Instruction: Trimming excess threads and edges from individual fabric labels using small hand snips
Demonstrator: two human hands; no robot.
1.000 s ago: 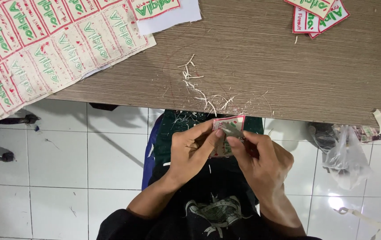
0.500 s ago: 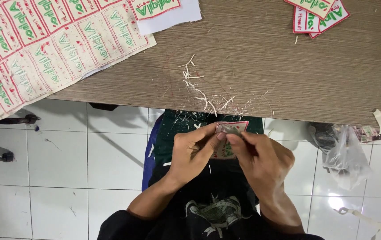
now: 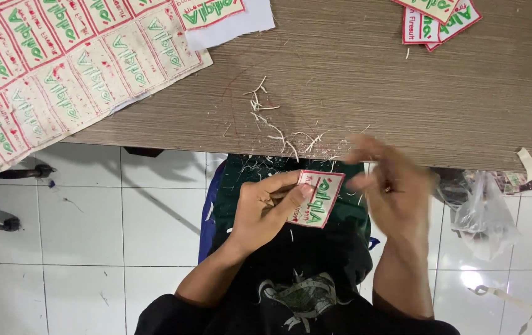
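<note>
Worktop [image 3: 365, 80] of brown wood grain fills the far half of the view, with white floor tiles [image 3: 92, 229] below its near edge. On its far left lies a big uncut sheet of labels [image 3: 61, 68], white cloth rectangles with green lettering and red borders, overhanging the near edge. A white paper [image 3: 241, 18] peeks out from under the sheet's right side. At the far right corner sits a small pile of cut labels [image 3: 440, 18]. Pale thread trimmings [image 3: 272, 121] are scattered over the middle of the worktop, down to its near edge. A clear plastic bag [image 3: 480, 211] hangs below the worktop on the right.

Near the worktop's edge, over the person's dark lap, the left hand [image 3: 266, 208] is closed on 1 cut label [image 3: 314, 198], thumb on its face and fingers behind, holding it tilted. The right hand [image 3: 390, 186] is just right of the label and apart from it, fingers loosely spread; it is blurred, so I cannot tell whether it pinches anything small.
</note>
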